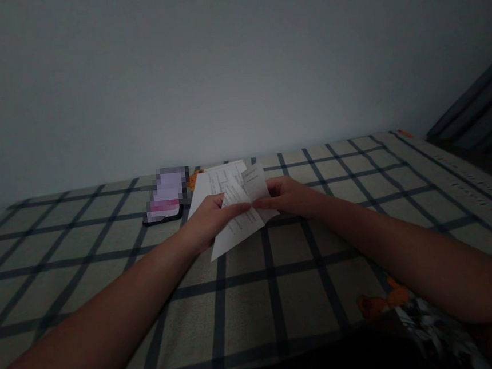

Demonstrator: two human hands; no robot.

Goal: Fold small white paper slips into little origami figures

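Observation:
A printed sheet of paper [236, 225], creased and partly folded, is held up between both hands above the bed. My left hand [208, 219] is closed on its left side, the thumb lying across the printed face. From the right, my right hand [288, 197] pinches the paper near the crease, its thumb tip close to the left thumb. A flap of the sheet stands up between the hands. Behind it lie more white papers [201, 185], partly covered by the left hand and the held sheet.
A phone [167, 194] with a lit, blurred screen lies left of the papers. Everything rests on a checked bedsheet [277, 296] with orange printed figures. A pale wall [236, 70] rises behind, and dark striped fabric [480, 106] is at the right.

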